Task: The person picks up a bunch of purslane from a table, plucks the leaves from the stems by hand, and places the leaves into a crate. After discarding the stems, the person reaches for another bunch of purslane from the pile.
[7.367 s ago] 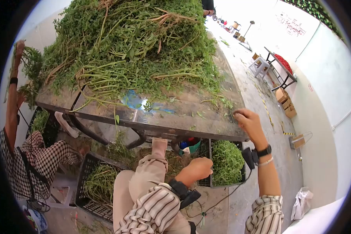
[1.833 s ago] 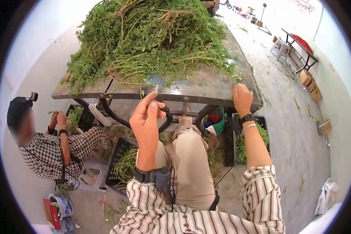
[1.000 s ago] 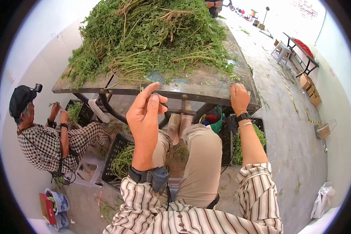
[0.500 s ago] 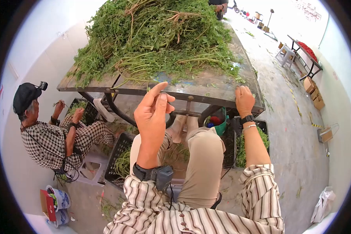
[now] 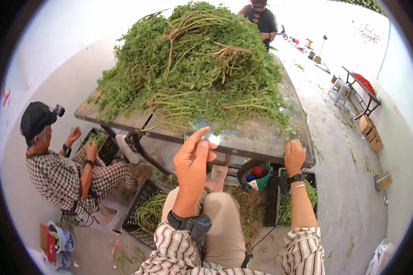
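My left hand [image 5: 192, 165] is raised in front of the near edge of the wooden table [image 5: 257, 144]. Its index finger sticks out, while the thumb presses toward the other, curled fingers; whatever may be between them is too small to make out. At the table's near right corner, my right hand [image 5: 294, 156] rests with its fingers bent together on the edge, and their tips are partly hidden. A large heap of leafy green stems [image 5: 192, 68] covers much of the tabletop beyond both hands.
Black crates of greens stand below at left [image 5: 147, 208] and right [image 5: 310, 197]. A green container [image 5: 260, 179] is under the table. A person in checks [image 5: 55, 169] sits at left; another person [image 5: 261, 20] stands behind the heap. Far right are a stool [image 5: 340, 90] and boxes [image 5: 371, 133].
The view has shifted, so the table and both hands appear lower and more of the standing person shows. Both hands keep nearly the same pose.
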Motion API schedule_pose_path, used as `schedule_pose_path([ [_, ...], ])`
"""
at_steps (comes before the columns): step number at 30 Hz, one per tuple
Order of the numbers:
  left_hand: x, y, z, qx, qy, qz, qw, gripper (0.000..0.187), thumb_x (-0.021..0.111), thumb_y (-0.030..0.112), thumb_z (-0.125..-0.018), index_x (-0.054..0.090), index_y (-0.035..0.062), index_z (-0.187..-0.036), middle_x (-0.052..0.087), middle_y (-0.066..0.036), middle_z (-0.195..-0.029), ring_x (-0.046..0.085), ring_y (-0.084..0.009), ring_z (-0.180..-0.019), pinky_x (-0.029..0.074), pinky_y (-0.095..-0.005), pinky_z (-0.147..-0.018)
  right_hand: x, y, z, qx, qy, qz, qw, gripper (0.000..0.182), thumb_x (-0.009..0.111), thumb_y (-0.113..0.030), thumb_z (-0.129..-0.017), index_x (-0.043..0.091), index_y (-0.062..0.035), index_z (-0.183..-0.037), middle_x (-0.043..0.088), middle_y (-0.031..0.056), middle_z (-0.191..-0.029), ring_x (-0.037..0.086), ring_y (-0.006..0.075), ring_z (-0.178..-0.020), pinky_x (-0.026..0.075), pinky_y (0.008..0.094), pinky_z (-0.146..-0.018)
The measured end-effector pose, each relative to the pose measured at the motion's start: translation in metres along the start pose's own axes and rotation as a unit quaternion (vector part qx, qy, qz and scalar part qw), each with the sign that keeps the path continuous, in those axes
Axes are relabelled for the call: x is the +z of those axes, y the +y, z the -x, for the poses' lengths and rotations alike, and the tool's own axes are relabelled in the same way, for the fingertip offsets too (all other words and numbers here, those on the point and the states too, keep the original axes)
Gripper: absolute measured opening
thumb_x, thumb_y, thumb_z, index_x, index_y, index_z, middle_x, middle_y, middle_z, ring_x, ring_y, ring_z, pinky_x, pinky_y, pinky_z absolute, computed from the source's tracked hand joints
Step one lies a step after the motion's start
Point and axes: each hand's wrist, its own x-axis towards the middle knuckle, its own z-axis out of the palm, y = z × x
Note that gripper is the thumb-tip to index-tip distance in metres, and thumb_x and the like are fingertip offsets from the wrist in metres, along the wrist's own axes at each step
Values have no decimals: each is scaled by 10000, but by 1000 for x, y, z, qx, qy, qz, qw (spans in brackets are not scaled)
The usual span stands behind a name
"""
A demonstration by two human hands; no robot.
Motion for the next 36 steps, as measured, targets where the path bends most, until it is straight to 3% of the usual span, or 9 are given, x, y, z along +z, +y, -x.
schedule_pose_path([
  [4, 8, -5, -24, -31, -24, 39, 998, 266, 487, 90, -891, 565, -6, -1128, 623, -51, -808, 530, -61, -614, 447, -206, -568, -3, -1, 1, 14, -44, -2, 999, 184, 508, -160, -828, 478, -40, -691, 480, 158, -706, 497, 372, -675, 398, 433, -571],
  [9, 28, -27, -53, -85, -99, 118, 984, 272, 494, 100, -892, 559, 19, -1144, 623, -47, -830, 540, -66, -617, 454, -213, -566, 6, 4, -2, -24, -5, -17, 1000, 184, 511, -102, -811, 446, -16, -662, 440, 168, -668, 464, 366, -621, 379, 418, -537],
  [14, 33, -61, -63, -106, -86, 143, 980, 290, 495, 103, -891, 546, 15, -1163, 630, -54, -841, 541, -73, -608, 457, -220, -561, -5, -9, 0, 3, -40, -14, 999, 221, 508, -91, -823, 394, 4, -659, 389, 149, -644, 405, 342, -565, 343, 376, -504],
  [20, 20, -94, -59, -171, 20, 251, 953, 310, 511, 130, -894, 535, 28, -1185, 622, -52, -844, 531, -82, -600, 434, -225, -522, -4, -6, 0, 2, -80, 13, 997, 243, 503, -98, -830, 372, 3, -652, 383, 152, -650, 406, 329, -583, 334, 376, -523],
  [24, 9, -81, -62, -180, 71, 293, 936, 320, 522, 135, -888, 532, 27, -1189, 613, -43, -861, 495, -71, -603, 415, -221, -528, -8, -5, -6, 72, -106, 21, 992, 257, 494, -113, -836, 377, 14, -647, 378, 145, -630, 408, 285, -561, 329, 368, -524],
  [27, -11, -76, -62, -173, 111, 308, 929, 368, 504, 108, -883, 469, 26, -1240, 569, -34, -914, 469, -68, -607, 412, -218, -547, -13, -8, -28, 199, -280, -106, 933, 234, 512, -147, -819, 467, 30, -674, 408, 114, -609, 438, 171, -580, 356, 333, -545],
  [28, -14, -76, -67, -180, 148, 330, 915, 403, 497, 97, -881, 429, 27, -1272, 549, -28, -946, 465, -69, -617, 414, -219, -554, -13, -26, -46, 189, -255, -110, 942, 234, 512, -147, -819, 467, 30, -674, 408, 114, -609, 438, 171, -580, 356, 333, -545],
  [31, -24, -84, -69, -145, 207, 344, 904, 484, 502, 89, -875, 338, 35, -1327, 505, -9, -1014, 485, -79, -670, 428, -221, -575, -11, -86, -85, 111, -358, -150, 915, 205, 537, -171, -800, 574, 21, -862, 507, 111, -683, 501, 189, -645, 407, 302, -599],
  [36, -39, -90, -69, -162, 281, 352, 878, 548, 513, 81, -862, 279, 51, -1357, 480, -5, -1068, 510, -87, -800, 442, -213, -634, 43, -184, -136, -110, -359, -278, 884, 257, 543, -181, -797, 569, 17, -958, 573, 157, -828, 565, 257, -725, 451, 331, -676],
])
